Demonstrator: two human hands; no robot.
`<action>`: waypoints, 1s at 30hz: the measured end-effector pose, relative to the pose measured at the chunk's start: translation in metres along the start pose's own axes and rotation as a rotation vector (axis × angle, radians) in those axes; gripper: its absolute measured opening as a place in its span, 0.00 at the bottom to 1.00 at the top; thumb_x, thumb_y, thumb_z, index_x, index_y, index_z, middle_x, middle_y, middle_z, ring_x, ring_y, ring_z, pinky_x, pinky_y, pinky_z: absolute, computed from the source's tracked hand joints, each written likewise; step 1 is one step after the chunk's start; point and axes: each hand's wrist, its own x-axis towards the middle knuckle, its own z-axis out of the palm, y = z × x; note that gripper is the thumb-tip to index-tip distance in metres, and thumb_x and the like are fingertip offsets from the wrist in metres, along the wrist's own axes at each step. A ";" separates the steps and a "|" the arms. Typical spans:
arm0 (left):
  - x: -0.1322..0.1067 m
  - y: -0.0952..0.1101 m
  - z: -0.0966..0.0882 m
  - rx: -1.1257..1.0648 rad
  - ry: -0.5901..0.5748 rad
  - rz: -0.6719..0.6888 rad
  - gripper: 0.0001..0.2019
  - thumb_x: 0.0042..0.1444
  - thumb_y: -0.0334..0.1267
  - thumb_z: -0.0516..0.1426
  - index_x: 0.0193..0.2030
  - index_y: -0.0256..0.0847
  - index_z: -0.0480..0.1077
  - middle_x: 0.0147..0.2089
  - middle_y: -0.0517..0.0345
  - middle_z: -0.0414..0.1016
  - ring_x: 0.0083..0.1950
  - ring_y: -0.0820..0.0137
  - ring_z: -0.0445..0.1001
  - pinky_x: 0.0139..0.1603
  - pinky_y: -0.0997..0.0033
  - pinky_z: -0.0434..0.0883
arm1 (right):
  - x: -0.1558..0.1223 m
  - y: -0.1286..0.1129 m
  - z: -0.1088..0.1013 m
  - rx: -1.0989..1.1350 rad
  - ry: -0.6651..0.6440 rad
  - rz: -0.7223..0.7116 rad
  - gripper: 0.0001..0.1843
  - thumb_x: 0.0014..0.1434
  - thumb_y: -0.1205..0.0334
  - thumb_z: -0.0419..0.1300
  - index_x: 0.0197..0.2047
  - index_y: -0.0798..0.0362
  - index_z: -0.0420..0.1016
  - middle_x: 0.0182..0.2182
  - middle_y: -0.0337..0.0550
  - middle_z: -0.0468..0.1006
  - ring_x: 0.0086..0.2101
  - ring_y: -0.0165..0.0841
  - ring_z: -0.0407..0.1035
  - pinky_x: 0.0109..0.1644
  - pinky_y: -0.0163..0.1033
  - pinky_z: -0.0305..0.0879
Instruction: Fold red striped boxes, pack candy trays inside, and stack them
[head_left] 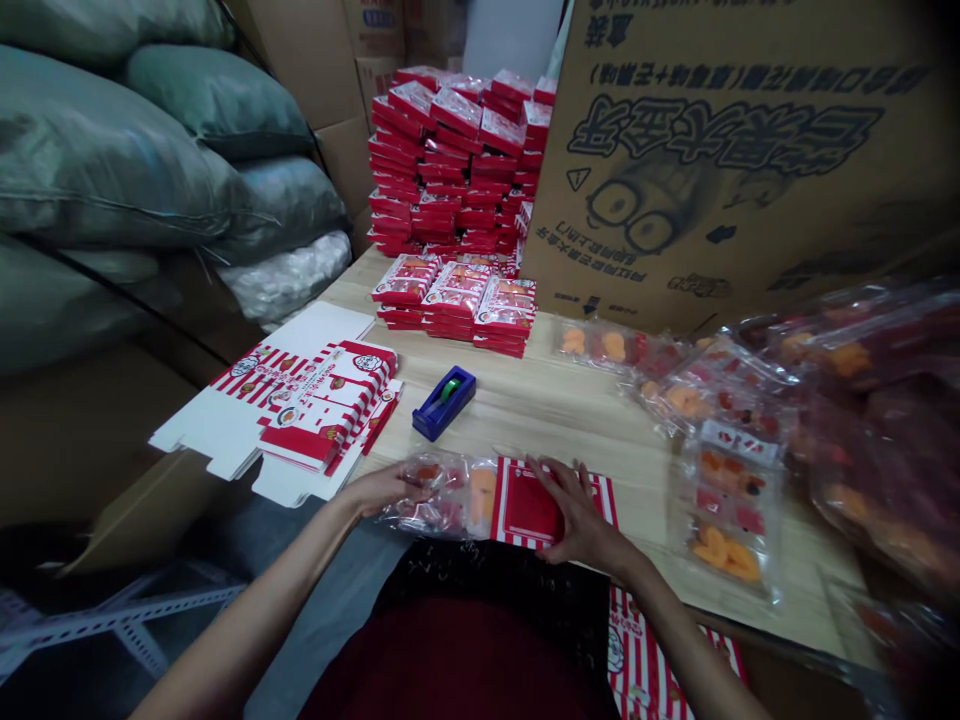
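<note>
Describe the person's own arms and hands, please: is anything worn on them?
Both arms are bare, with no sleeves in view. The left hand and the right hand wear no gloves; no watch, bracelet or ring shows, though a thin ring could be missed. Below the arms a dark red garment shows.
</note>
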 end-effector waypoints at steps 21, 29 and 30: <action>0.024 0.016 0.034 -0.014 0.166 0.228 0.28 0.49 0.50 0.71 0.53 0.38 0.74 0.46 0.48 0.82 0.42 0.65 0.79 0.41 0.69 0.72 | -0.009 -0.003 0.007 -0.027 0.222 0.024 0.71 0.43 0.57 0.72 0.78 0.39 0.30 0.71 0.54 0.52 0.72 0.58 0.46 0.73 0.71 0.23; -0.001 0.049 0.056 0.148 -0.010 0.330 0.18 0.59 0.49 0.64 0.50 0.38 0.79 0.45 0.49 0.83 0.41 0.61 0.79 0.42 0.67 0.72 | -0.012 -0.049 0.006 -0.080 0.439 -0.095 0.67 0.47 0.57 0.71 0.79 0.41 0.32 0.71 0.56 0.49 0.70 0.61 0.48 0.72 0.77 0.31; 0.000 0.051 0.064 0.173 -0.048 0.339 0.17 0.60 0.48 0.63 0.49 0.38 0.79 0.44 0.50 0.83 0.42 0.60 0.79 0.43 0.66 0.72 | -0.010 -0.054 0.005 -0.081 0.451 -0.103 0.67 0.47 0.57 0.71 0.78 0.41 0.32 0.70 0.55 0.49 0.70 0.61 0.48 0.71 0.77 0.32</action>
